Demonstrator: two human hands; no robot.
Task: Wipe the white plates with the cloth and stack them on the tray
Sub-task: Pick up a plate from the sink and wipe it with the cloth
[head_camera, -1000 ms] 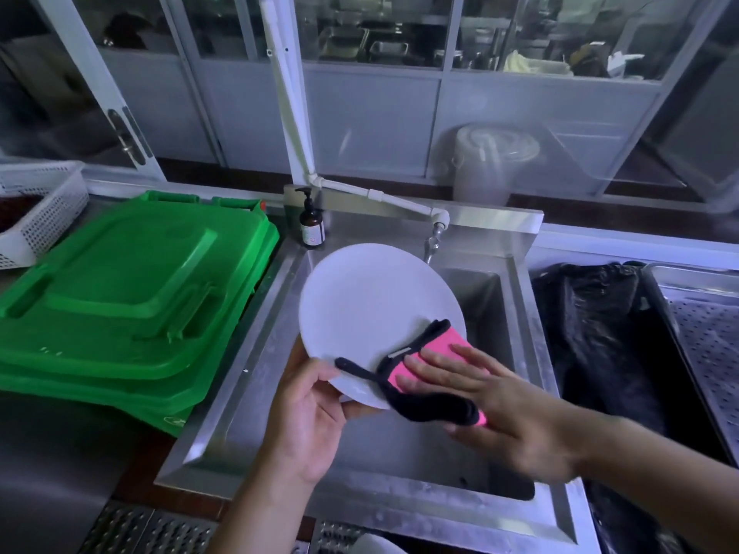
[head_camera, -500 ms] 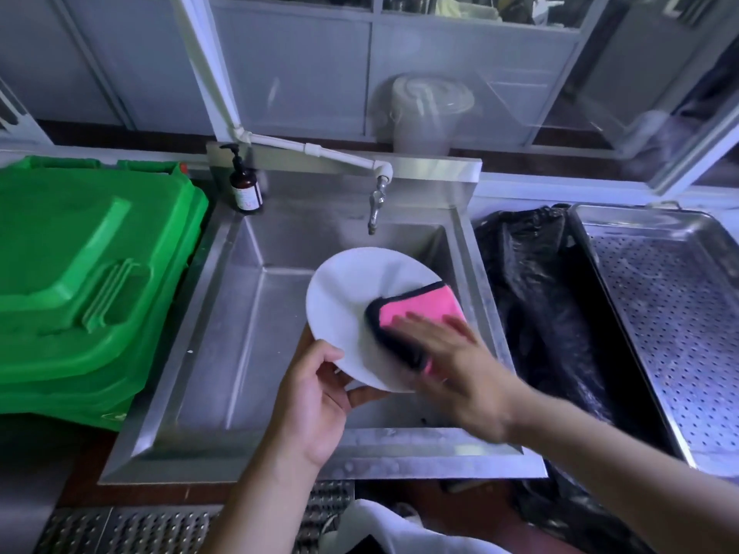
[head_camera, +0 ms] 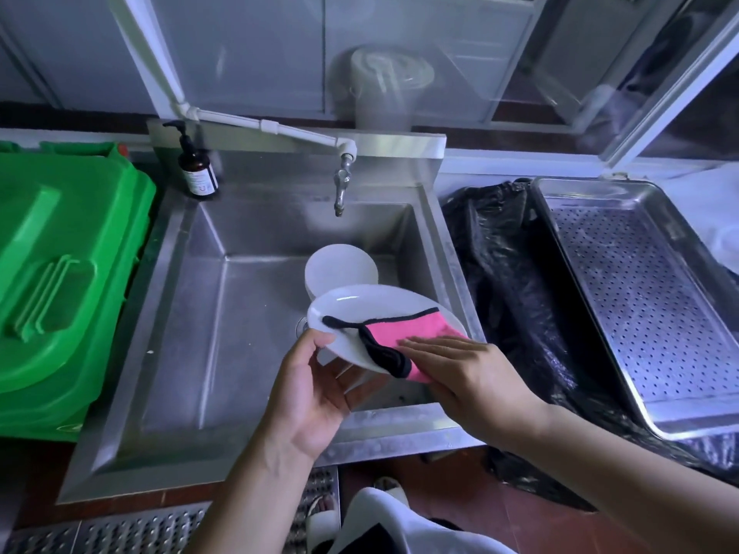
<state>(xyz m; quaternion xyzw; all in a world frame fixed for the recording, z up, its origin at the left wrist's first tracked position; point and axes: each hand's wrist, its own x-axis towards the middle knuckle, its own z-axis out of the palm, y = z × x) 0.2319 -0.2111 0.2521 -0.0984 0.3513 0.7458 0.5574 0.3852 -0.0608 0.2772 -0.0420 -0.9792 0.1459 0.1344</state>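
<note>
Hands work apart: left hand (head_camera: 316, 387) grips white plate (head_camera: 360, 309), right hand (head_camera: 468, 373) presses flat on cloth (head_camera: 404, 333).

A steel sink (head_camera: 192, 313) fills the middle of the view. At its back edge a tap (head_camera: 341, 185) hangs over the basin from a white pipe (head_camera: 256, 123). On the sink's back left corner stands 1 brown pump bottle (head_camera: 196, 169). Left of the sink lie stacked green plastic lids (head_camera: 60, 273). Just right of the sink a black plastic bag (head_camera: 508, 281) is bunched up. In front of the sink a perforated metal grate (head_camera: 160, 529) covers the floor.
</note>
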